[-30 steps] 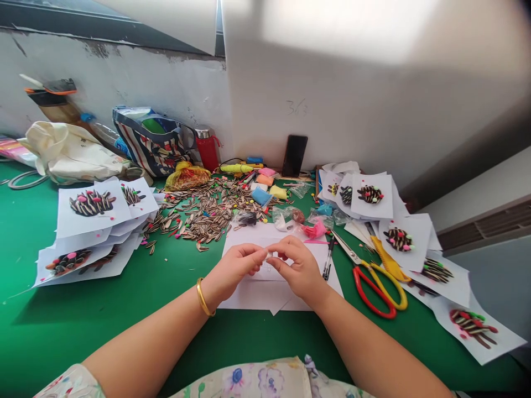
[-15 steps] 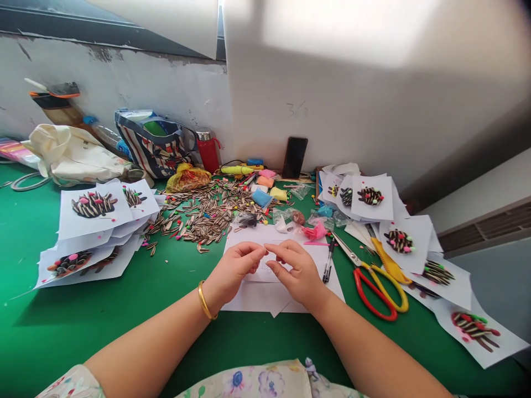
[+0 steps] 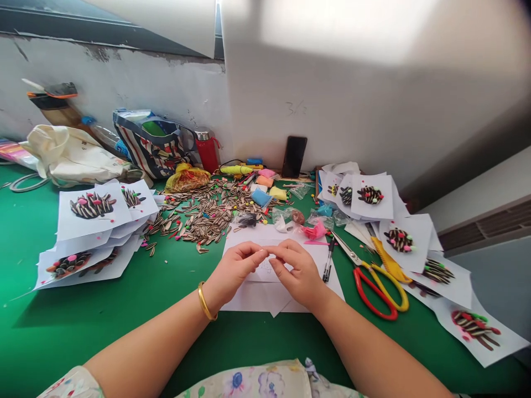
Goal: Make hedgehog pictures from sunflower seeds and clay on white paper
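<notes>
My left hand, with a gold bangle at the wrist, is closed in a pinch; anything between its fingertips is too small to make out. My right hand meets it from the other side, its index fingertip touching the left fingertips and its thumb held apart below. Both hands hover over white paper sheets with faint marks on the top one. Just beyond them lie a pink clay lump and a black clay lump, with plastic wrap about them.
Scissors, a pen and a yellow-handled cutter lie to the right. Sunflower seeds are heaped behind. Seed-decorated cards stand in stacks at left and right. A phone leans on the wall.
The right index fingertip has shifted slightly against the left fingertips, and the fingertips are pressed closer together. Nothing else on the table has moved.
</notes>
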`<state>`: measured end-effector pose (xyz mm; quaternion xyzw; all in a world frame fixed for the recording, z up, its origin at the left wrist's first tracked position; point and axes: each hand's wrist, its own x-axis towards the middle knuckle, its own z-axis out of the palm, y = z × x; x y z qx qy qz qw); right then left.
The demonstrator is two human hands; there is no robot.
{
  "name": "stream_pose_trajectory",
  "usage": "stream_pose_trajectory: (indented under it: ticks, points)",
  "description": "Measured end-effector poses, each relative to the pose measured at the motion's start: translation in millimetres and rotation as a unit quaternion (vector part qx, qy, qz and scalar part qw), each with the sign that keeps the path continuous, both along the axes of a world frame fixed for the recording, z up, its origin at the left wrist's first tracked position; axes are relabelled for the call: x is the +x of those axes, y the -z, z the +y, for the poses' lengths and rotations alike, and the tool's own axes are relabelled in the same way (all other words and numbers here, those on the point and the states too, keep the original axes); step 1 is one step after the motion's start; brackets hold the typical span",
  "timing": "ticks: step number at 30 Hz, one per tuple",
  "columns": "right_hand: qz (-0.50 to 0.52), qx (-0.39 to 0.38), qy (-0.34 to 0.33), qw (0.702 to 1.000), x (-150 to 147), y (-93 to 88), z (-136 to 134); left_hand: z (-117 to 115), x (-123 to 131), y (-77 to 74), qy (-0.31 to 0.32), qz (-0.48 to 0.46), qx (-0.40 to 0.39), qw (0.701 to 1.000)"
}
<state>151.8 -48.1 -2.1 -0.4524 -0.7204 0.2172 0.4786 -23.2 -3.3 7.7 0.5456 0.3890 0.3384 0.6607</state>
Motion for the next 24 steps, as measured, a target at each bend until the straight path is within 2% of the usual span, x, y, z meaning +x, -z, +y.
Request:
stream_pose_trajectory:
  ticks: [10,16,24]
  points:
    - [0.004,0.009,0.003,1.0,-0.9,0.8,0.1,0.3,-0.8,-0.5,0.011,0.001,0.007,1.0]
    - [0.008,-0.03,-0.015,0.999,-0.7,1.3,0.8,0.1,-1.3,-1.8,0.064,-0.002,-0.012,0.998]
    - [0.011,-0.026,-0.012,1.0,-0.4,0.1,1.6,0.8,-2.3,-1.1,0.077,-0.006,-0.023,0.997]
